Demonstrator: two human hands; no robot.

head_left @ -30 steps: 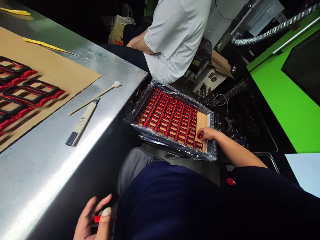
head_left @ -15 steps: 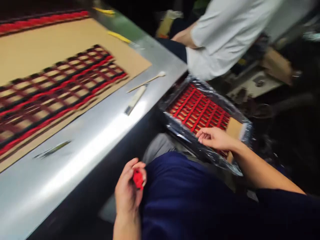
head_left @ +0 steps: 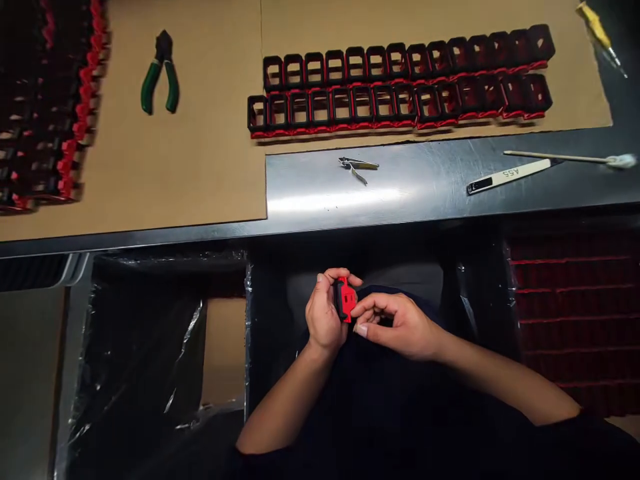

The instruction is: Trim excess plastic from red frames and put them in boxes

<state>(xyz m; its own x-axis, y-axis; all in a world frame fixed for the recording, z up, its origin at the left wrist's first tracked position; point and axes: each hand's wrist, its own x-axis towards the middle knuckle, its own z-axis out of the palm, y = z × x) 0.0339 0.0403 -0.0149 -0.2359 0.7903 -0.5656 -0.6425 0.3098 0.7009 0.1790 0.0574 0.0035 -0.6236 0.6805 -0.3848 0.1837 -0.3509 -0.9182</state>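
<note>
The metal bench [head_left: 425, 183] carries cardboard [head_left: 215, 147], small clippers [head_left: 356, 164] (handles splayed), a swab [head_left: 555, 157] and, seemingly, a cutter [head_left: 513, 175].

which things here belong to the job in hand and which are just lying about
In the job, it seems:
red-and-black part in the left hand, right hand beside it
rows of similar parts

Apparently lying about, unheld:
green-handled pliers
small nippers
white tool
white-tipped stick
yellow-handled tool
</note>
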